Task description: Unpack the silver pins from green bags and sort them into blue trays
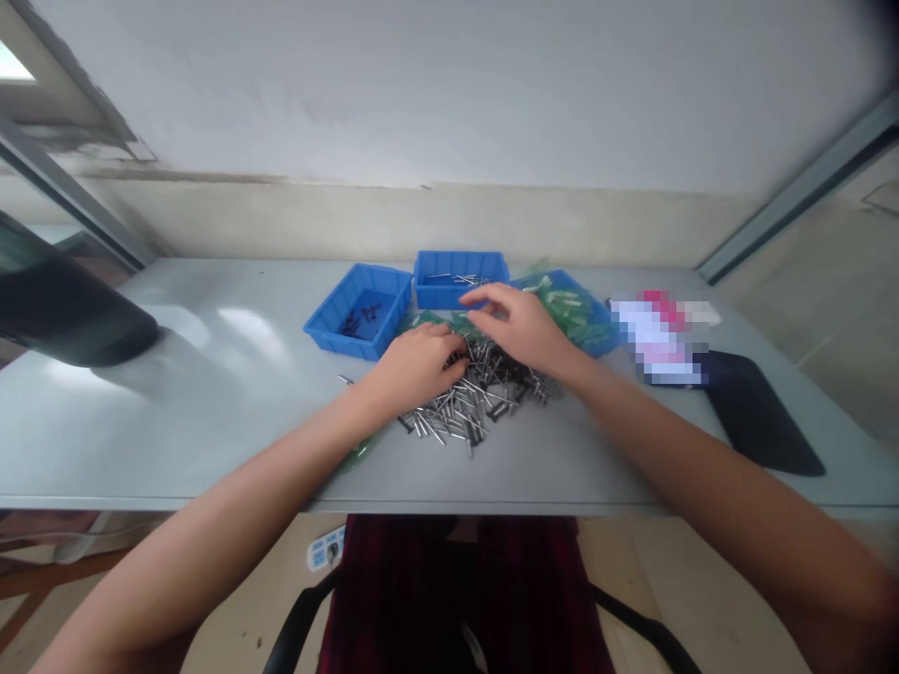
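A pile of silver rivets and dark screws [460, 412] lies on the grey table. My left hand [425, 365] rests at the pile's left side, its fingers curled among the pieces; what they hold, if anything, is hidden. Above the pile's back right, near the middle bin, my right hand [516, 323] is raised with its fingers apart, and nothing shows in it. The left blue bin [324, 329] holds a few dark screws. The middle blue bin [460, 294] has a few silver pieces. Green plastic [572, 318] fills much of the right blue bin [610, 335].
A dark cylindrical object [77, 309] stands at the table's left. On the right lie a blurred-out phone-like object [656, 342] and a black pad [762, 412]. A pale wall [449, 103] rises behind the table [211, 421].
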`<state>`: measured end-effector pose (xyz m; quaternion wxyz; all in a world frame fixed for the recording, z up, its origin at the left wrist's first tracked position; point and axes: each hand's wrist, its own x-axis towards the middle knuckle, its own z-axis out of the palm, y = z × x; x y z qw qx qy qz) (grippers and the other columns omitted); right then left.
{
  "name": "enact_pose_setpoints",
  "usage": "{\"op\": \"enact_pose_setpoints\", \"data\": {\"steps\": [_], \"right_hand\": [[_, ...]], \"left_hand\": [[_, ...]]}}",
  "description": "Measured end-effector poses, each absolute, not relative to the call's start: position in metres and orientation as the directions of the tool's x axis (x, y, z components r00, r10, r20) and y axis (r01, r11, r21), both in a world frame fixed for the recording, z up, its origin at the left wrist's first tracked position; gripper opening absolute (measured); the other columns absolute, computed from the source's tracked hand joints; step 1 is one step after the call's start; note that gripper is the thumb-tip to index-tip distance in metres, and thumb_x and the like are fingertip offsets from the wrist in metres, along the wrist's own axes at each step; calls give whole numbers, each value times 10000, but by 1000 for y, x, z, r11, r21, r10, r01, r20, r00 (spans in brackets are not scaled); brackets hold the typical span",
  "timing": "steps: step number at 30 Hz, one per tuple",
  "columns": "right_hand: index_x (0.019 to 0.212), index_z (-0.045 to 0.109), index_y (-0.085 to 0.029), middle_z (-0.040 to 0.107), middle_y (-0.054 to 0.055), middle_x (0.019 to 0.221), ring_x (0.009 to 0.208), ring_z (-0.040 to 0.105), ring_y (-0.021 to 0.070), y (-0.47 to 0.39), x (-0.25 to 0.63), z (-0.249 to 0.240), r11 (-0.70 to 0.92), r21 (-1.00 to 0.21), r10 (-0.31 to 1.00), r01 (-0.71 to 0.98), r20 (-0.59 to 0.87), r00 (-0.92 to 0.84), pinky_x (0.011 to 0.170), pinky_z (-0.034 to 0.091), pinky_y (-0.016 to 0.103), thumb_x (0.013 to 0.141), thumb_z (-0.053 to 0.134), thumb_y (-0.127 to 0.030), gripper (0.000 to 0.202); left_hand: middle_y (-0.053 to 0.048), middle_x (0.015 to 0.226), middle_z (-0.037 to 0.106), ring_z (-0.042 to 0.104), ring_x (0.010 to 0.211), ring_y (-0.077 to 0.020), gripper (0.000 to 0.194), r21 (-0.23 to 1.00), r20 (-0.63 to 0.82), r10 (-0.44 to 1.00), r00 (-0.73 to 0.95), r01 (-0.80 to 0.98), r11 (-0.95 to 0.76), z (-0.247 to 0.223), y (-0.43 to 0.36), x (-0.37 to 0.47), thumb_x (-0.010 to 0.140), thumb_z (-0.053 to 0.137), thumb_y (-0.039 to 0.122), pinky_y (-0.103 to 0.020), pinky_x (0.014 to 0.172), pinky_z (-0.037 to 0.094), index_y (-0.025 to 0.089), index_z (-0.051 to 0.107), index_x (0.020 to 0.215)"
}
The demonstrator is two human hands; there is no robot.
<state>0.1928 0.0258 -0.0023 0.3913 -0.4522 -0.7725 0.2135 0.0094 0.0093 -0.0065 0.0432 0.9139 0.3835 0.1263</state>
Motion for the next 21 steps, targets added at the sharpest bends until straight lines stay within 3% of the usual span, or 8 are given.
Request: {"op": "enact_pose_setpoints", "data": {"steps": [4,7,12,21], "right_hand": [[929,660,-188,688,47,975,868,631,172,14,203,-6,521,-604,851,603,418,-317,727,493,296,849,527,-195,155],[918,647,-187,664,46,938,835,608,167,10,208,-8,574,-479,815,664,413,-407,756,465,304,863,509,-184,149],[964,624,-177,613,67,991,917,574,184,0,207,-5,599,-327,800,731,287,-527,777,433,302,889,424,-140,218],[894,590,-174,579,61,938,873,552,183,-2,205,-10,583,-282,812,762,167,-559,701,406,287,884,462,-195,130]], "left_hand": [[-74,926,630,599,956,-237,241,179,183,706,685,682,-709,-8,12,9,903,463,255,-360,790,495,169,662,1008],[-65,957,629,605,956,-233,233,177,163,704,691,682,-710,-7,14,8,908,469,245,-361,785,497,186,662,1025],[-65,979,632,614,945,-224,236,190,117,725,679,701,-687,-3,14,9,903,484,219,-343,775,499,170,666,1045],[-72,967,621,605,940,-218,245,197,108,708,698,683,-703,-3,14,9,923,476,246,-326,770,494,174,686,1026]]}}
